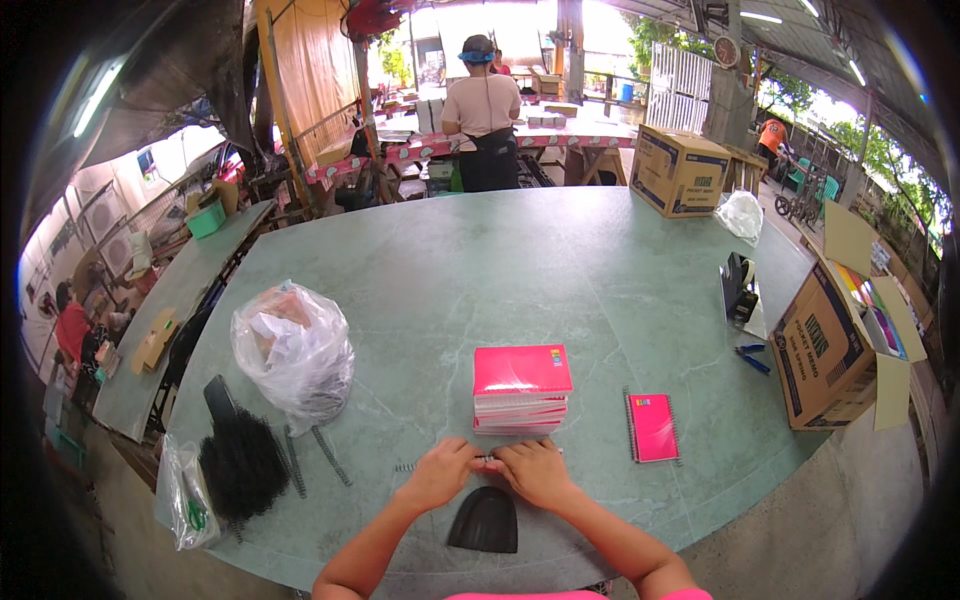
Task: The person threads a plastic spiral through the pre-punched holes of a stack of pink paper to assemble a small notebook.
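Just in front of the stacked pink notebooks (521, 372), left hand (445, 474) and right hand (537, 474) pinch narrowly, apparently on a dark coil (404, 467) poking out leftward; uneven pressure could bend it, and a bump could topple the notebooks.

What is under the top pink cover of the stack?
White page edges, streaked with pink, show on the near side; the page faces are hidden beneath the top pink cover.
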The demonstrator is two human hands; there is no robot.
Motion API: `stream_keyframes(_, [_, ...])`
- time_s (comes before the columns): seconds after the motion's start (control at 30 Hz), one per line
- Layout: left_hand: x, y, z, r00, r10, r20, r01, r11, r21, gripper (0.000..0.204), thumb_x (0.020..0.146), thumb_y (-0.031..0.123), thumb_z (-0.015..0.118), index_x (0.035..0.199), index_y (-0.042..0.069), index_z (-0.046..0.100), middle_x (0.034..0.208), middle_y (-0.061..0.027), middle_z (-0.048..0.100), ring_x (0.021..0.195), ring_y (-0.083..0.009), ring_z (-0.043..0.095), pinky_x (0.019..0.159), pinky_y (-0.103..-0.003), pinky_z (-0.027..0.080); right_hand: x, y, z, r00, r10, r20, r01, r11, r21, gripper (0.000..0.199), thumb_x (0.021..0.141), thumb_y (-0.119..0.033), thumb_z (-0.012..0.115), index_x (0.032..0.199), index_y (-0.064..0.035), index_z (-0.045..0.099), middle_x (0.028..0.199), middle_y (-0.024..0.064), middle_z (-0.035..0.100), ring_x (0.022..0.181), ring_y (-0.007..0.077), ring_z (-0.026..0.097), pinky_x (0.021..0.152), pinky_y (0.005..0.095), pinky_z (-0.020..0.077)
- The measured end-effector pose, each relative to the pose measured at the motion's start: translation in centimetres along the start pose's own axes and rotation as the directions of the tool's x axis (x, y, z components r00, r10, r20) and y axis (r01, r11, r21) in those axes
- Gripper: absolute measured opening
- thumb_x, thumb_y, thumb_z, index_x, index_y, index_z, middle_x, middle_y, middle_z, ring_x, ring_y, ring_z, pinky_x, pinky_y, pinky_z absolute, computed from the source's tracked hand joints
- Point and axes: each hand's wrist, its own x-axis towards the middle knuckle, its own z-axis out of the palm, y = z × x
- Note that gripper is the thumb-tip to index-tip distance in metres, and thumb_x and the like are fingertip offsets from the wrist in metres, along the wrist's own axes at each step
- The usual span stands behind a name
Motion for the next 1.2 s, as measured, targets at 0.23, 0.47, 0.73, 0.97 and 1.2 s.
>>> stream_keyframes(0.23, [0.6, -0.1, 0.6, 0.996, 0.053, -0.072, -0.053, 0.999, -0.003, 0.02, 0.077, 0.015, 0.06, 0.092, 0.002, 0.054, 0.09, -0.0144, 0.053, 0.084, -0.0326, 0.053, 0.07, -0.042, 0.044, 0.2, 0.1, 0.5, 0.995, 0.081, -0.061, -0.072, 0.988, 0.137, 0.014, 0.08, -0.02, 0.055, 0.093, -0.0124, 0.055, 0.08, 0.0044, 0.062, 0.076, 0.0231, 0.058, 0.067, 0.0365, 0.0388])
stream_keyframes(0.47, [0.0, 2.7, 0.2, 0.995, -0.052, -0.079, 0.058, 0.996, 0.073, 0.028, 0.077, 0.024, 0.064, 0.093, 0.003, 0.054, 0.086, -0.0167, 0.054, 0.083, -0.0344, 0.052, 0.07, -0.042, 0.044, 0.2, 0.3, 0.1, 0.979, 0.012, -0.204, 0.03, 0.979, 0.202, 0.025, 0.073, -0.012, 0.061, 0.096, -0.0105, 0.055, 0.081, 0.0077, 0.062, 0.078, 0.0266, 0.059, 0.072, 0.0381, 0.0404])
stream_keyframes(0.73, [-4.6, 3.0, 3.7, 0.977, -0.169, 0.132, 0.192, 0.964, -0.185, 0.04, 0.075, 0.023, 0.067, 0.109, 0.008, 0.052, 0.096, -0.0177, 0.049, 0.087, -0.0358, 0.053, 0.076, -0.041, 0.045, -2.5, 4.6, 0.0, 0.831, 0.45, 0.327, -0.499, 0.344, 0.795, 0.021, 0.073, -0.011, 0.07, 0.091, -0.001, 0.065, 0.083, 0.0053, 0.065, 0.077, 0.013, 0.06, 0.073, 0.0277, 0.046])
stream_keyframes(0.97, [0.6, 4.4, -0.9, 0.889, -0.186, -0.418, 0.17, 0.983, -0.075, 0.031, 0.073, 0.007, 0.064, 0.102, 0.009, 0.056, 0.092, -0.0143, 0.05, 0.083, -0.032, 0.053, 0.071, -0.039, 0.045, -2.6, 5.2, 0.7, 0.843, 0.449, 0.295, -0.433, 0.243, 0.868, 0.026, 0.074, -0.011, 0.07, 0.098, -0.001, 0.066, 0.087, 0.0041, 0.066, 0.079, 0.0084, 0.057, 0.073, 0.0239, 0.0454])
stream_keyframes(1.2, [1.2, 4.2, -0.6, 0.872, -0.072, -0.485, 0.086, 0.996, 0.007, 0.023, 0.07, 0.004, 0.065, 0.09, 0.007, 0.055, 0.087, -0.0129, 0.052, 0.082, -0.032, 0.054, 0.068, -0.038, 0.045, -2.8, 5.2, 1.0, 0.844, 0.453, 0.288, -0.409, 0.193, 0.892, 0.023, 0.076, -0.009, 0.068, 0.098, -0.0006, 0.065, 0.087, 0.0047, 0.066, 0.08, 0.0082, 0.057, 0.073, 0.0239, 0.0455])
